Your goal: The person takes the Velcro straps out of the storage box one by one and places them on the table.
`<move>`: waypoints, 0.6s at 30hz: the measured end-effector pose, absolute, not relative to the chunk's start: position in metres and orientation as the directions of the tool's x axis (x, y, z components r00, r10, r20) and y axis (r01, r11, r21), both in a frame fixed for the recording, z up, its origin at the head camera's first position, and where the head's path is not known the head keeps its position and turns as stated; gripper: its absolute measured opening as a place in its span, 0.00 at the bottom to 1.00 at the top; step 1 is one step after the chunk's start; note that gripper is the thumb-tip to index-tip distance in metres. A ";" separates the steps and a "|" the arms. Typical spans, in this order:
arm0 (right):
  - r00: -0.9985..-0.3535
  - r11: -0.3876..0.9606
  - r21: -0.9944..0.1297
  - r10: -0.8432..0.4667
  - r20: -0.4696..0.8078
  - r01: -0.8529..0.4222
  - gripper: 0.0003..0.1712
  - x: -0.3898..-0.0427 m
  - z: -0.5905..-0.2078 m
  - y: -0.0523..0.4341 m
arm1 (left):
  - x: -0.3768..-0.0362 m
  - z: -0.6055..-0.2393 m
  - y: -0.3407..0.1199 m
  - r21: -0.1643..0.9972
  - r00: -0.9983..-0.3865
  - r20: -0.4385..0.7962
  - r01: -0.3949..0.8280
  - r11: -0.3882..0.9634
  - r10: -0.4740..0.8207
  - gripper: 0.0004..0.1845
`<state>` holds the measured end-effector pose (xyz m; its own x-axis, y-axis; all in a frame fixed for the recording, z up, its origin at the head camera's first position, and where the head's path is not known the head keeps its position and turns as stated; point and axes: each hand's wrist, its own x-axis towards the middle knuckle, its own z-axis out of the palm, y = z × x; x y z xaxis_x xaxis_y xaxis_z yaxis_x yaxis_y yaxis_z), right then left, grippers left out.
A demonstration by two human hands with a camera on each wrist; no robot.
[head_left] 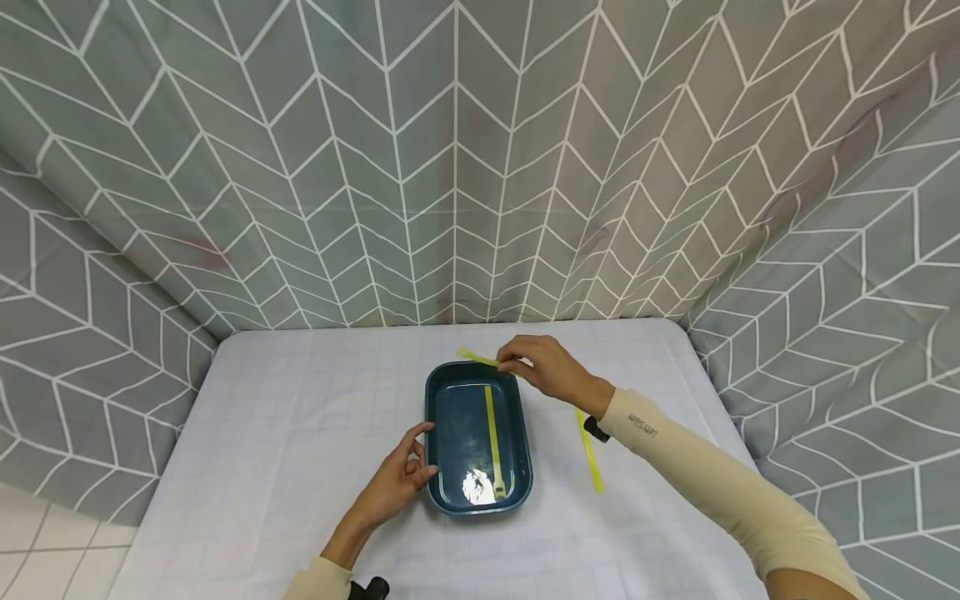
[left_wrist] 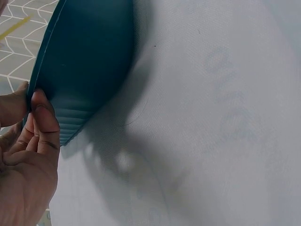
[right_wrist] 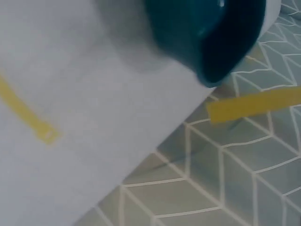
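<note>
A dark teal rectangular tray (head_left: 442, 433) sits mid-table, with one yellow strip (head_left: 492, 437) lying lengthwise inside it. My left hand (head_left: 401, 479) holds the tray's left rim (left_wrist: 40, 80), thumb and fingers touching its edge. Over the tray's far right corner my right hand (head_left: 536, 367) pinches a second yellow strip (head_left: 474, 357), which sticks out to the left; in the right wrist view this strip (right_wrist: 254, 106) hangs past the tray (right_wrist: 211, 33). A third yellow strip (head_left: 589, 454) lies flat on the table right of the tray, also seen as the strip (right_wrist: 26, 115) on the cloth.
The table (head_left: 300, 433) has a pale gridded cover. A grey chevron-patterned curtain (head_left: 450, 167) closes off the back and both sides. A small black object (head_left: 594, 429) lies by my right forearm, and another black thing (head_left: 369, 588) shows at the near edge.
</note>
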<state>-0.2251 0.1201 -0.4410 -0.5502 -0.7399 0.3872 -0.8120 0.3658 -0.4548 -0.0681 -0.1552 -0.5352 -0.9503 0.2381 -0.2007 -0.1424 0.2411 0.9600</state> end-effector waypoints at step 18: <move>-0.932 0.643 -0.710 -0.358 0.053 -0.287 0.07 -0.216 -0.475 0.172 | -0.069 -0.534 -0.153 0.949 -0.952 -0.208 -0.140 0.284 0.226 0.34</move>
